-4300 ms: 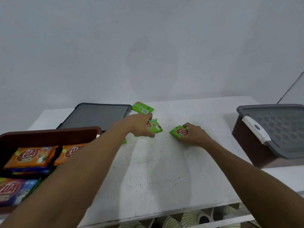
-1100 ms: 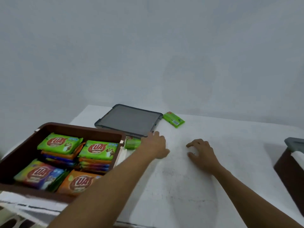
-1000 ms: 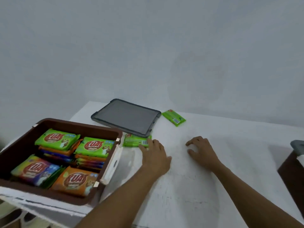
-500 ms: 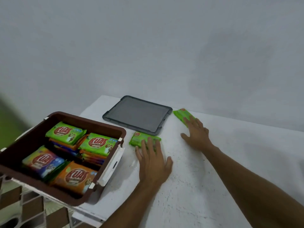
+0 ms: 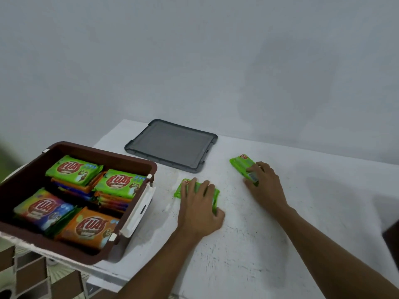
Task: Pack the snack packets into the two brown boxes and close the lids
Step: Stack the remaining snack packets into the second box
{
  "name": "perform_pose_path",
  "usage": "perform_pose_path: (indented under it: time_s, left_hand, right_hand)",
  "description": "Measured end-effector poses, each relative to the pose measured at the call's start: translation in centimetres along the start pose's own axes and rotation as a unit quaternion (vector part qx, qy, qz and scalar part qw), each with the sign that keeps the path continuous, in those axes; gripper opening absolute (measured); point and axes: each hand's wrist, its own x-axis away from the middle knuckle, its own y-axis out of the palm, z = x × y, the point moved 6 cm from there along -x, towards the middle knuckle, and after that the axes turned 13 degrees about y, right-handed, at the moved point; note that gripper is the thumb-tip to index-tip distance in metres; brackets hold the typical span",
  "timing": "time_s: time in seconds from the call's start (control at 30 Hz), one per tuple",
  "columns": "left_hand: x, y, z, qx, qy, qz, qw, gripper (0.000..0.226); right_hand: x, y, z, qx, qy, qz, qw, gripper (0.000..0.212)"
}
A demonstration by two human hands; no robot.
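Observation:
An open brown box [image 5: 101,152] stands at the table's left edge, filled with stacked green, orange and purple snack packets [image 5: 121,183]. Its grey lid [image 5: 172,145] lies flat behind it. My left hand [image 5: 199,209] lies palm-down over a green packet [image 5: 178,190] on the table, with the thumb curled at the packet's right edge. Farther right, my right hand [image 5: 264,187] has its fingers curled over the near end of a second green packet [image 5: 240,164]. Both packets rest on the table top.
The white table [image 5: 237,251] runs right and toward me. The box's white latch handle [image 5: 140,209] hangs open on its right side. A dark corner of another box [image 5: 391,236] shows at the right edge. A grey wall stands behind.
My left hand has slid forward onto the nearer green packet and closed on it. My right hand has drawn the far packet a little toward me. The view has shifted left.

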Motion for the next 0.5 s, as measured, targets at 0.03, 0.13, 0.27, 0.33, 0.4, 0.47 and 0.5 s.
perform_pose_path:
  time_s: [0.03, 0.13, 0.27, 0.33, 0.4, 0.47, 0.5]
  left_hand:
    - [0.0, 0.2, -0.1, -0.007, 0.000, -0.018, 1.000, 0.061]
    - [0.0, 0.5, -0.5, 0.005, 0.024, -0.046, 0.999, 0.075]
    - [0.3, -0.1, 0.0, 0.209, 0.074, -0.029, 0.975, 0.097]
    - [0.6, -0.9, -0.2, 0.299, 0.065, 0.032, 0.951, 0.101]
    - [0.8, -1.3, -1.1, 0.287, 0.014, 0.103, 0.952, 0.103]
    - [0.8, -1.2, -2.1, 0.284, -0.050, 0.118, 0.950, 0.104]
    - [0.7, -0.9, -2.3, 0.307, -0.066, 0.100, 0.944, 0.102]
  right_hand:
    - [0.7, -0.5, 0.3, 0.001, -0.009, 0.006, 1.000, 0.031]
    - [3.0, -1.8, 2.1, 0.015, -0.008, 0.020, 1.000, 0.036]
    - [4.8, -3.6, 4.9, -0.014, 0.083, 0.063, 0.994, 0.055]
    - [4.9, -4.0, 5.2, -0.048, 0.127, 0.067, 0.989, 0.063]
    - [4.8, -3.8, 5.0, -0.045, 0.129, 0.055, 0.989, 0.066]
    - [4.8, -3.8, 5.0, -0.038, 0.125, 0.052, 0.990, 0.067]
    - [4.8, -3.8, 5.1, -0.038, 0.127, 0.050, 0.990, 0.068]
